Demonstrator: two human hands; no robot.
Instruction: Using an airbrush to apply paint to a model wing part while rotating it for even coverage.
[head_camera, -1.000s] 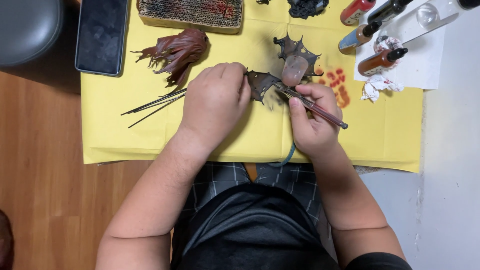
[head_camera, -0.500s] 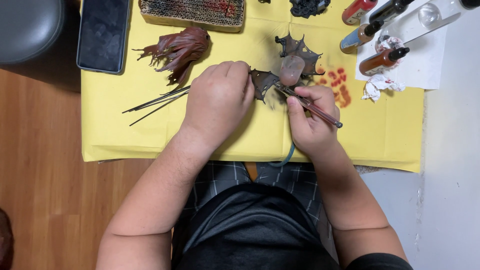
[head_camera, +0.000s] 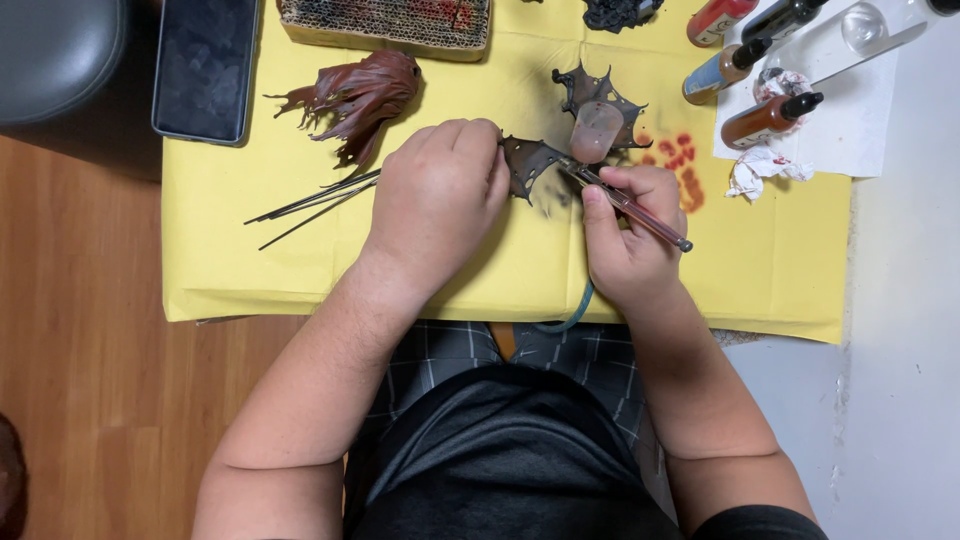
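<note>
Your left hand (head_camera: 440, 195) is curled shut around a dark, spiky wing-shaped model part (head_camera: 528, 165), holding it just above the yellow paper sheet (head_camera: 300, 270) that covers the table. Your right hand (head_camera: 630, 235) grips an airbrush (head_camera: 625, 200) like a pen, its tip touching or nearly touching the part and its cup (head_camera: 597, 130) standing upright. Thin rods (head_camera: 300, 205) lie beside your left hand. A reddish-brown hair-like piece (head_camera: 360, 95) and a dark phone (head_camera: 205, 65) sit farther back, small paint bottles (head_camera: 765, 115) at the right.
</note>
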